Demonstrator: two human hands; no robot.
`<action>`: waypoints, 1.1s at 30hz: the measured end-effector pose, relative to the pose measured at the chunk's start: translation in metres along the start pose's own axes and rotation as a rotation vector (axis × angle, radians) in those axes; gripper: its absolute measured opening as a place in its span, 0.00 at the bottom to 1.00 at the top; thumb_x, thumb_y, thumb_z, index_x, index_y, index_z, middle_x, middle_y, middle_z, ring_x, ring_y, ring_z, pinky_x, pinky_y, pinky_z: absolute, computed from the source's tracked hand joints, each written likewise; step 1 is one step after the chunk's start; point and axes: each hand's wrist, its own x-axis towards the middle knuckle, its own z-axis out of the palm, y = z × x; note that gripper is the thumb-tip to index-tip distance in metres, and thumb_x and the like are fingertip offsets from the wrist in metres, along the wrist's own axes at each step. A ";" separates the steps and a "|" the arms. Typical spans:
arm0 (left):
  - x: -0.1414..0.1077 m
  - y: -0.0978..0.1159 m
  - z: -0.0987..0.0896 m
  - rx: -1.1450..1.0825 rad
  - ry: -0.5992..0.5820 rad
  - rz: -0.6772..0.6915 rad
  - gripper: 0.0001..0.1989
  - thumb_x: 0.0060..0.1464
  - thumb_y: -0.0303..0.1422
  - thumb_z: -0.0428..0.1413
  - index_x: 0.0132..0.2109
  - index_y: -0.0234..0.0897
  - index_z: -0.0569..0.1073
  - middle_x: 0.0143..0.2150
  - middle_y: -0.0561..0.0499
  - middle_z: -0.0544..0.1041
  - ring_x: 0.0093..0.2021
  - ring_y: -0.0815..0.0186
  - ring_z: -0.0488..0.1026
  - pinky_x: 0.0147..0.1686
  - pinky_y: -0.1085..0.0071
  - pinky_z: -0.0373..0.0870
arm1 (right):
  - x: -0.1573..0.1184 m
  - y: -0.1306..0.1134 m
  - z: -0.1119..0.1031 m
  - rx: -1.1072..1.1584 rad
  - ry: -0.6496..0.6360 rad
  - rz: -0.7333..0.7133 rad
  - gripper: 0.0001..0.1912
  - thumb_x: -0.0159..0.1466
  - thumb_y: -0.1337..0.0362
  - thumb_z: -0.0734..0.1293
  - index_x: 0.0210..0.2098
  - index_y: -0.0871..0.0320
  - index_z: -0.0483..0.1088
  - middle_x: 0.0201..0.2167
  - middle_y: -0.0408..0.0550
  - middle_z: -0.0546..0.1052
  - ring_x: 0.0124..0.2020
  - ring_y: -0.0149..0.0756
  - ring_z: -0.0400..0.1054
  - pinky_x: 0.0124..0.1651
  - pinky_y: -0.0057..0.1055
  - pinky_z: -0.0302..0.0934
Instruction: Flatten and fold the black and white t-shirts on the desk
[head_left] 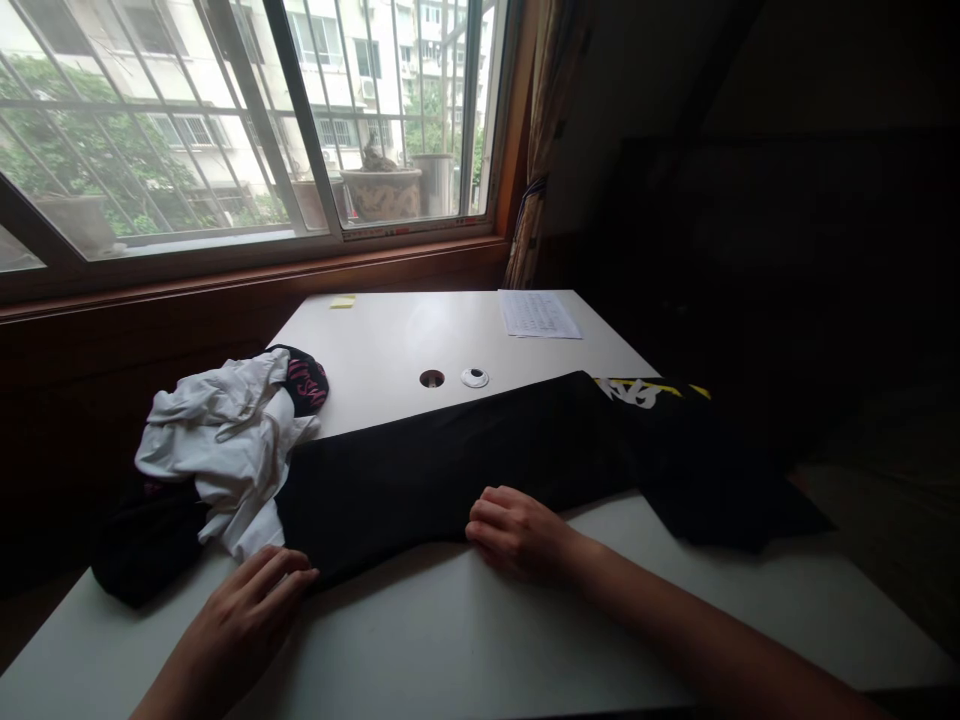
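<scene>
A long black garment lies stretched across the white table, its right end spread wider and hanging toward the dark side, with white and yellow print near its far edge. My left hand pinches the garment's near left corner, fingers closed. At the middle of the near edge, my right hand has its fingers curled closed on the cloth. A crumpled white cloth rests at the left, touching the garment's left end, together with dark cloth that bears some pink lettering at the far side.
The white table stands beneath a barred window. Papers lie near its far right edge, and a yellow note at the far left. Between them and the garment are a round hole and a round white cap. A curtain hangs beside the window.
</scene>
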 end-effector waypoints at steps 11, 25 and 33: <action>0.081 0.034 0.006 -0.070 0.022 0.035 0.16 0.67 0.24 0.49 0.57 0.37 0.74 0.58 0.44 0.77 0.58 0.60 0.73 0.55 0.63 0.73 | 0.012 -0.010 0.016 0.075 -0.050 0.106 0.30 0.73 0.54 0.62 0.71 0.59 0.59 0.71 0.58 0.62 0.71 0.48 0.56 0.70 0.47 0.55; 0.058 0.021 0.058 0.308 -0.132 0.012 0.37 0.68 0.53 0.48 0.76 0.45 0.48 0.76 0.48 0.54 0.75 0.54 0.53 0.72 0.54 0.46 | -0.066 -0.019 -0.018 -0.005 -0.070 0.306 0.30 0.71 0.63 0.64 0.71 0.60 0.60 0.70 0.55 0.64 0.70 0.47 0.60 0.68 0.43 0.60; 0.023 0.005 0.052 0.331 -0.151 -0.083 0.36 0.68 0.51 0.49 0.76 0.47 0.49 0.77 0.47 0.53 0.75 0.54 0.54 0.70 0.55 0.55 | -0.129 0.014 -0.048 -0.211 0.018 0.438 0.23 0.72 0.69 0.61 0.65 0.53 0.69 0.63 0.47 0.74 0.63 0.42 0.69 0.63 0.43 0.66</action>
